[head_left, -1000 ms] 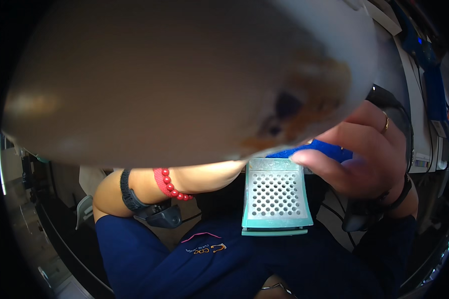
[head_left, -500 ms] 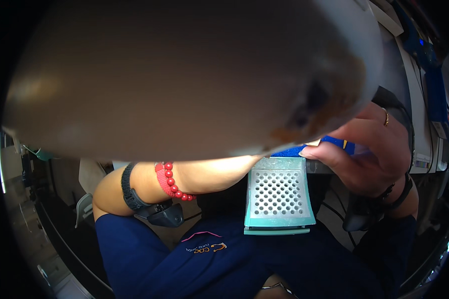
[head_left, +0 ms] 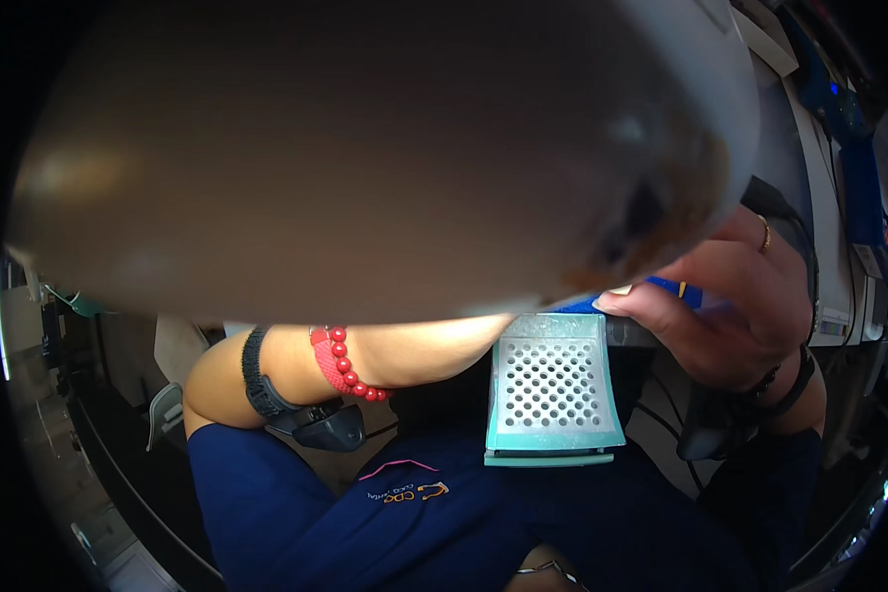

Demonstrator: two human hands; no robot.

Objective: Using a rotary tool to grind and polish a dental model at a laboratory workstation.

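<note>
A large, blurred grey-brown rounded object [head_left: 365, 168] hangs close in front of me and covers most of the work area. My left hand [head_left: 442, 350] reaches in from the left under its lower edge; the wrist wears red bracelets, and its fingers are hidden. On the right, the thumb and finger of my right hand [head_left: 735, 296] are closed on a small cream-coloured piece [head_left: 619, 290], partly covered. Just beneath the fingertips lies a blue speckled surface [head_left: 580, 303]. Between my arms, toward my body, stands a perforated pale panel [head_left: 551, 385] in a teal frame.
Dark padded armrests [head_left: 328, 431] sit under my forearms. Cables [head_left: 666, 409] hang right of the teal-framed panel. A grey table edge [head_left: 799, 138] and blue boxes [head_left: 863, 197] are along the far right. A teal curved item [head_left: 74, 299] shows at the far left.
The blurred object has shifted slightly down and right and covers more of the cream-coloured piece. My left hand has moved slightly; my right hand keeps nearly the same place and pinch.
</note>
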